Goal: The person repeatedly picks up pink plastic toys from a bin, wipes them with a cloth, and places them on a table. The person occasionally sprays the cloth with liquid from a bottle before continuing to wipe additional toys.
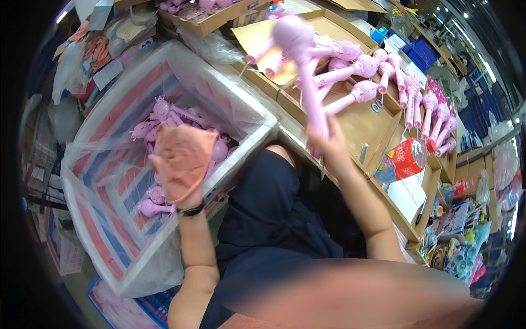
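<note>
My right hand grips the lower end of a pink plastic wand-shaped toy. Its round head points up and away from me, blurred by motion. A salmon-coloured cloth lies spread over my left hand and hides most of its fingers. This hand is above a large bin lined with striped woven plastic and clear film. Several similar pink toys lie heaped inside, partly behind the cloth. More pink toys rest on the cardboard trays in front of my right hand.
A red-labelled plastic bottle lies across the trays near a white paper sheet and a pen. Another carton of pink parts stands at the far side. Small goods crowd the right. My knee is between bin and bench.
</note>
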`<state>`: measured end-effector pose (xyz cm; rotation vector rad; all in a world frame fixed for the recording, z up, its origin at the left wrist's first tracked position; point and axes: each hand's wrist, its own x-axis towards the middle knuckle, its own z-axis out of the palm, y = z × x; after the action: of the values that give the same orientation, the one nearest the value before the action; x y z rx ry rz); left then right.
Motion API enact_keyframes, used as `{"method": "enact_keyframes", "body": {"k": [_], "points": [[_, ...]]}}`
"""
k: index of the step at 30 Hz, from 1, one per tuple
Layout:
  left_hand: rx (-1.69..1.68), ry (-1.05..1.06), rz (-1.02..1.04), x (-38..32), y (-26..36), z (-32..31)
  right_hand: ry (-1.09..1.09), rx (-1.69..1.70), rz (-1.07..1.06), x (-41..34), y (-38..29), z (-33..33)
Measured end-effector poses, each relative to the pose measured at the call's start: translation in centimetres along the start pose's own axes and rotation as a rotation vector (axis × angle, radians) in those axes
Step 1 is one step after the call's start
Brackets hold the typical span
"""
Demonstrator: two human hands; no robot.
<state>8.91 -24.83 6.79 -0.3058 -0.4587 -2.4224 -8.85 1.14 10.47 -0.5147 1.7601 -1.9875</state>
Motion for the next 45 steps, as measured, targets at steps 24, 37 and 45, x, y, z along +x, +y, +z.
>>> {"method": "enact_keyframes", "body": {"k": [24, 37, 45], "points": [[-0.070, 0.522, -0.039, -5.4, 18.0, -6.9, -0.864, -1.154, -0.547, 17.3, 13.1, 20.3], [0.075, 0.369, -0.089, -2.5, 19.0, -4.5, -1.370, -1.935, -1.261, 21.9, 33.7, 33.5], [-0.013, 0.457, -0.123, -3.3, 18.5, -3.3, -1.308, -1.927, -0.785, 23.2, 25.3, 26.3]]}}
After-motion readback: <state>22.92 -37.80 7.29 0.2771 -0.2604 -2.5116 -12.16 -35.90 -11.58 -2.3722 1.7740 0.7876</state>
